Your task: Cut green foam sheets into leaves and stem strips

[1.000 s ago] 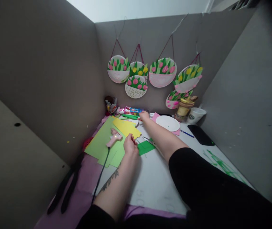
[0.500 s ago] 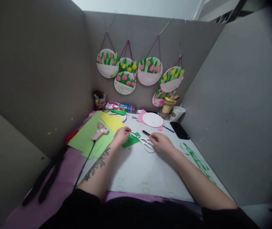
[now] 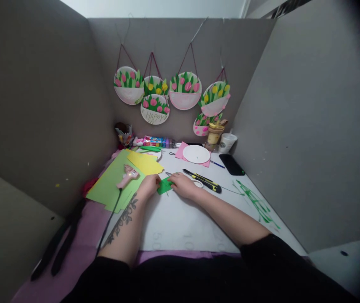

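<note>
A small piece of green paper (image 3: pixel 165 186) is between my two hands, low over the white board. My left hand (image 3: pixel 149 185) pinches its left edge, fingers closed. My right hand (image 3: pixel 181 184) has its fingers closed on the upper right edge of the same piece. Just behind my right hand lie the white-handled scissors (image 3: pixel 199 184), mostly hidden by it. A black and yellow utility knife (image 3: pixel 203 180) rests on the board to the right. Left of my left hand, a pink glue gun (image 3: pixel 127 177) lies on light green sheets (image 3: pixel 110 182).
Yellow paper (image 3: pixel 145 162) lies behind my left hand. Farther back are a white paper plate (image 3: pixel 196 154) on pink paper and a black phone (image 3: pixel 231 164). Green strips (image 3: pixel 255 202) lie at the right. Decorated plates (image 3: pixel 185 92) hang on the grey back panel.
My right hand has moved left and down, off the scissors, onto the green paper. My left hand has moved down to the paper too. The scissors now lie on the board. The view has shifted.
</note>
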A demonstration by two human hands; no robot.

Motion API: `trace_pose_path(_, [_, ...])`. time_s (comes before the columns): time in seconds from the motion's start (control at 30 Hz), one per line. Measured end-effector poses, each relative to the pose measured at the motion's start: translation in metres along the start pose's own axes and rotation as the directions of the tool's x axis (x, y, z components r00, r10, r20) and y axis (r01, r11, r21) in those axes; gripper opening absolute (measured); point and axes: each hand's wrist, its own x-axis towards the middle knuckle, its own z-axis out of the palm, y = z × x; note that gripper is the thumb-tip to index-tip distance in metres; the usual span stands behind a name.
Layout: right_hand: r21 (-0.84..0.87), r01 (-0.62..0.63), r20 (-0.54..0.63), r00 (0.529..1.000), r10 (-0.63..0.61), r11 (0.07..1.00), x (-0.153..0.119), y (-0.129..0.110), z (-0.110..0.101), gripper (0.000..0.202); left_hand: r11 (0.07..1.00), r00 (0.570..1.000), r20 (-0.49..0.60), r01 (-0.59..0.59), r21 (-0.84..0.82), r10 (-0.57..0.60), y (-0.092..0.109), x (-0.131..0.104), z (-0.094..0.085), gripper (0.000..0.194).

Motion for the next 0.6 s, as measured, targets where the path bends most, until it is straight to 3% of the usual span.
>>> trace_pose_path(0.2, [-0.074,0.075,0.12,0.991,-0.065,0.994,0.041,0.004,0.011,0.024,0.996,1.0,-0.006,0.004,-0.091,-0.004,-0.005,0.003,0.003,0.031])
trace_pose_path(0.6, [-0.169,0.183,0.129,0.978,-0.163,0.968,0.047,0.005,0.016,0.016,0.996,0.999,-0.046,0.01,-0.09,-0.014,-0.009,0.005,0.007,0.049])
